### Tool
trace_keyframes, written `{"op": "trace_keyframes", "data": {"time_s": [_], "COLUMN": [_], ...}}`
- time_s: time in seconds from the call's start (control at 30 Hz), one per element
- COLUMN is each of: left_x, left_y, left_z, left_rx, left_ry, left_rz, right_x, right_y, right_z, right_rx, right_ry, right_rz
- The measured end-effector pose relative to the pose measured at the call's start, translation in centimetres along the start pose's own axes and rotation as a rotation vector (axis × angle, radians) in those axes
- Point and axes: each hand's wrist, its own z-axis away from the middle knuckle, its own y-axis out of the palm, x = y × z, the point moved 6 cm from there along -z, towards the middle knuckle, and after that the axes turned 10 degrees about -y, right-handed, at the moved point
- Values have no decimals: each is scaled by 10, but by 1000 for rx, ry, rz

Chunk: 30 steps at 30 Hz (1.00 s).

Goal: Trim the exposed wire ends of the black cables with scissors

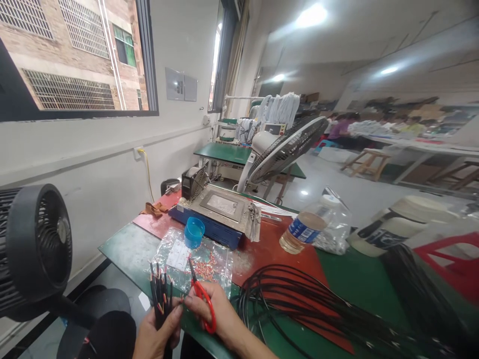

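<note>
My left hand (pixel 159 331) is closed around a bundle of black cables (pixel 160 294), whose stripped ends with thin orange and red wires point upward. Red-handled scissors (pixel 204 301) are in my right hand (pixel 215 309), their dark blades pointing up and away. The thumb and fingertips of that hand pinch close to the cable ends; whether a wire is between them is too small to tell. Just beyond the hands lies a clear plastic bag (pixel 220 259) with many tiny orange-red bits (pixel 205 268) scattered over it. A blue round cup (pixel 194 232) stands on the bag's far side.
Behind the bag sits a blue solder-pot-like machine (pixel 220 209) with a small fan (pixel 193 182). Coiled black cables (pixel 284 294) cover the table's right side. A labelled bottle (pixel 301 232) and a white tub (pixel 396 224) stand farther back. A black fan (pixel 35 249) is at left.
</note>
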Motion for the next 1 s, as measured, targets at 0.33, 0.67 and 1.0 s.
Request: {"op": "trace_keyframes", "data": {"time_s": [0.33,0.67,1.0], "left_x": [-1,4,2], "left_y": [1,4,22], "left_z": [-1,7,22], "left_rx": [4,88,289], "left_ry": [7,-500,-743], "left_rz": [-25,380,699], "right_x": [10,48,63], "right_y": [-2,23,53], "right_z": [1,30,48], "right_rx": [8,125,165], "right_ry": [-162,-1040,-1424], "right_rz": [277,1033,1414]}}
